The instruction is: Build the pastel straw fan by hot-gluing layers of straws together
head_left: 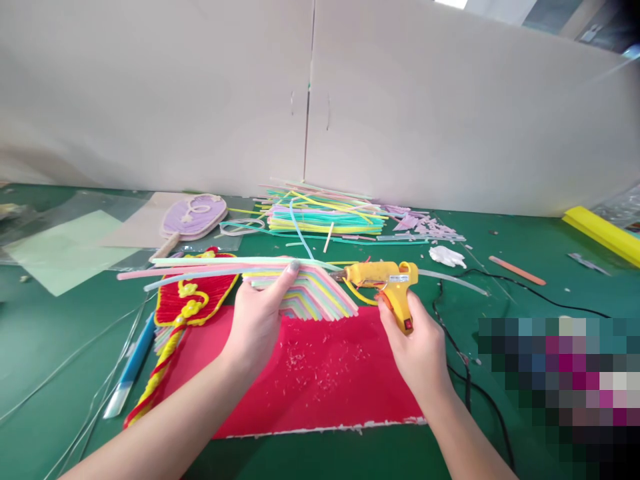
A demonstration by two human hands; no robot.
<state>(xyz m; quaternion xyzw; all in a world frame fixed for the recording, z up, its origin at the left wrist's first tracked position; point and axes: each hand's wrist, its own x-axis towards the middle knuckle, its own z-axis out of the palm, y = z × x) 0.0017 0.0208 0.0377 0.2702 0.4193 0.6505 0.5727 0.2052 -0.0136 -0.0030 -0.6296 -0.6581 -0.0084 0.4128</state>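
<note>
My left hand [260, 313] grips a panel of pastel pipe cleaners [320, 293], laid side by side in bent rows of pink, yellow, blue and green. Long loose ends [175, 270] stick out to the left past my fingers. In my right hand [415, 340] is a yellow hot glue gun [385, 277], my fingers wrapped round its handle. Its nozzle points left and meets the upper right edge of the panel; whether it touches, I cannot tell. Beneath both hands lies a red sheet [320, 380] sprinkled with small white bits.
Behind, a heap of pastel pipe cleaners [325, 217] lies before a white partition [200, 87]. To the left are a purple fan [194, 217], a red-and-yellow fan [173, 300] and a blue-handled tool [135, 357]. A black cable [493, 400] runs along the right.
</note>
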